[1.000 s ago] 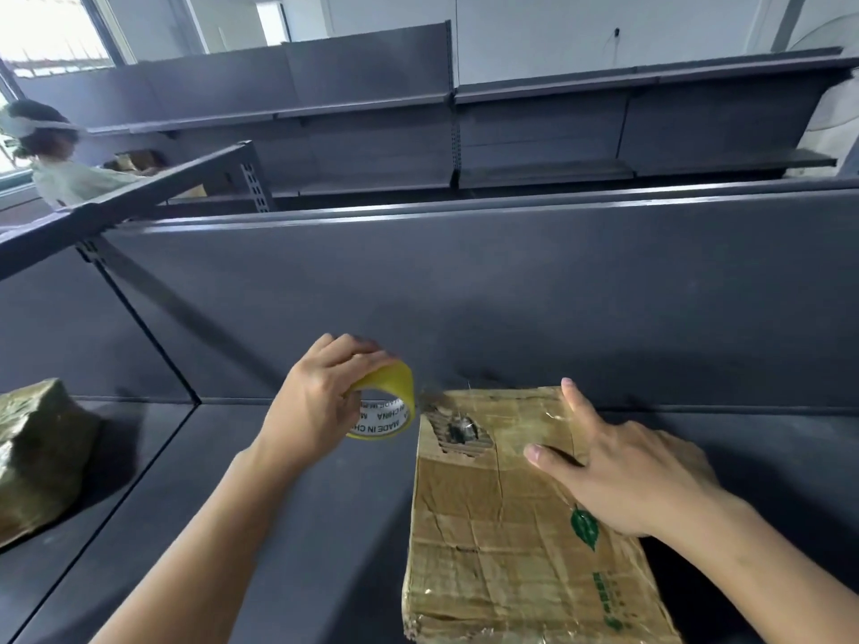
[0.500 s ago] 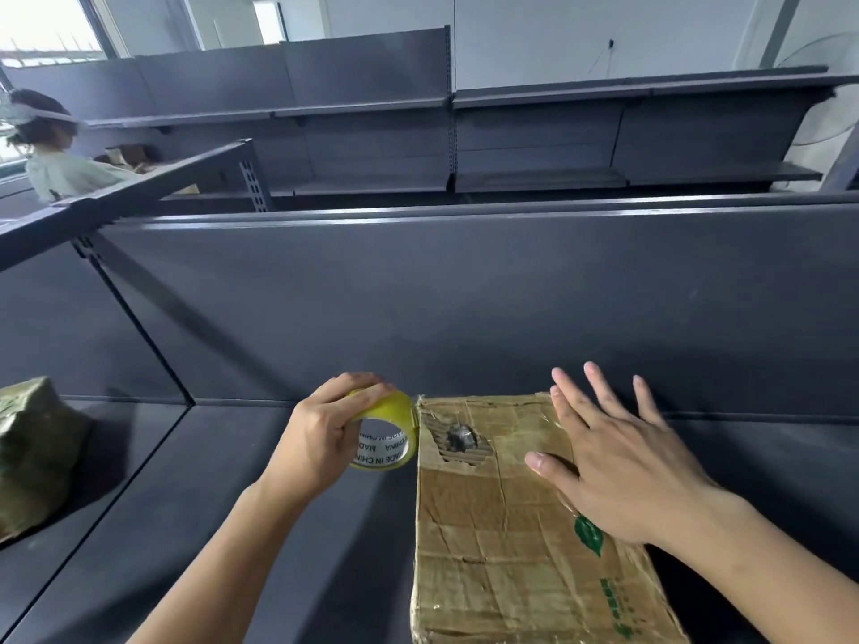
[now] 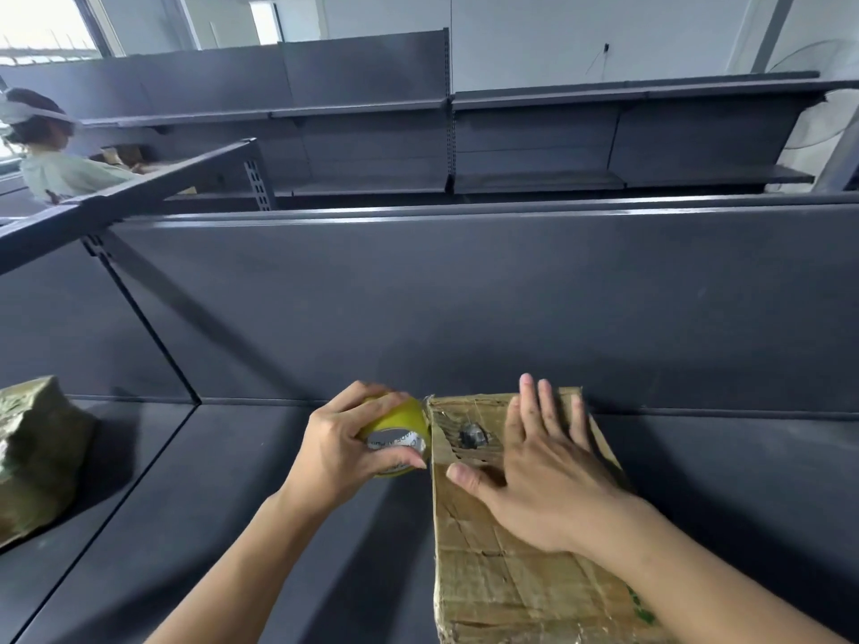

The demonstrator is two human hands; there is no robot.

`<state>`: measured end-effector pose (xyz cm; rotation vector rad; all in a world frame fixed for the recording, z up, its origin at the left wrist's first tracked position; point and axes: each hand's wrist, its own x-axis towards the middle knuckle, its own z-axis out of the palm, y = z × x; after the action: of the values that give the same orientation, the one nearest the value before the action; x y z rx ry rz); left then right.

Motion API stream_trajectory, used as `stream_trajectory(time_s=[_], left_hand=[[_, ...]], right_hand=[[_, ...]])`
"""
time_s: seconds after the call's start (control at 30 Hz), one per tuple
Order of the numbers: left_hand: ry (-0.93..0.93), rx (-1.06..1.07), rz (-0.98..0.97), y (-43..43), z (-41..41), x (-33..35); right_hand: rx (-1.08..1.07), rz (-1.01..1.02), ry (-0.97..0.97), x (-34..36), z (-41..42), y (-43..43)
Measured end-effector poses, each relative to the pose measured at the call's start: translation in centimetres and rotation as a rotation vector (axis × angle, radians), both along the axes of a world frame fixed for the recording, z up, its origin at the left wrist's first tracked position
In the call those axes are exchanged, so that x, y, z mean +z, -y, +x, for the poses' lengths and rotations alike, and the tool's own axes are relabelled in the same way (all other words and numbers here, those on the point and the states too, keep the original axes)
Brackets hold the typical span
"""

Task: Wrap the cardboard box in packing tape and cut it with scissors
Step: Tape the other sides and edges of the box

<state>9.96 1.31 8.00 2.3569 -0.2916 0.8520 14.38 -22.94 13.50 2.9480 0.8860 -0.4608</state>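
My left grip holds the tape roll just beside the cardboard box. My right grip presses it, fingers spread. If the box slips, the tape could wrinkle.

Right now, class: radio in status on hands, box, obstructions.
Left hand grips tape roll at the far left corner of the cardboard box. Right hand flat on its top. Nothing blocking.

Two bare hands and forearms.
The left hand and right hand are slim, with long fingers and short, plain nails. The left forearm and right forearm are lean and bare along all their visible length, down to the lower edge.
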Motion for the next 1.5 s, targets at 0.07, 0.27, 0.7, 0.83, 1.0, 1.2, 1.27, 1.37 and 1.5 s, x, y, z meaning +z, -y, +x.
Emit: stream_trajectory(time_s=[0.07,0.27,0.7,0.83,1.0,1.2,1.27,1.37,1.5], left_hand=[[0.012,-0.007,-0.038,0.3,0.0,0.1],[0.004,-0.007,-0.072,0.6,0.1,-0.2],[0.0,-0.005,-0.086,0.3,0.5,-0.2],[0.029,0.004,-0.062,0.1,0.5,-0.4],[0.019,0.06,-0.054,0.0,-0.1,-1.3],[-0.034,0.115,-0.115,0.4,-0.8,-1.8],[-0.122,0.195,-0.252,0.9,-1.3,-2.4],[-0.174,0.298,-0.508,2.2,-1.8,-3.1],[-0.036,0.275,-0.696,4.1,-1.2,-1.5]], right_hand=[[0.055,0.049,-0.062,-0.2,-0.9,-0.9],[0.199,0.159,-0.1,-0.4,-1.5,-0.8],[0.136,0.262,-0.066,0.3,-2.1,-3.7],[0.075,0.271,0.007,0.8,-1.1,-5.2],[0.086,0.165,0.135,1.0,0.1,-5.9],[0.016,0.328,0.008,0.5,2.2,-6.1],[0.001,0.4,0.03,-0.2,2.4,-6.2],[-0.033,0.492,0.056,-0.6,2.5,-6.0],[-0.077,0.671,-0.027,0.8,3.3,-4.8]])
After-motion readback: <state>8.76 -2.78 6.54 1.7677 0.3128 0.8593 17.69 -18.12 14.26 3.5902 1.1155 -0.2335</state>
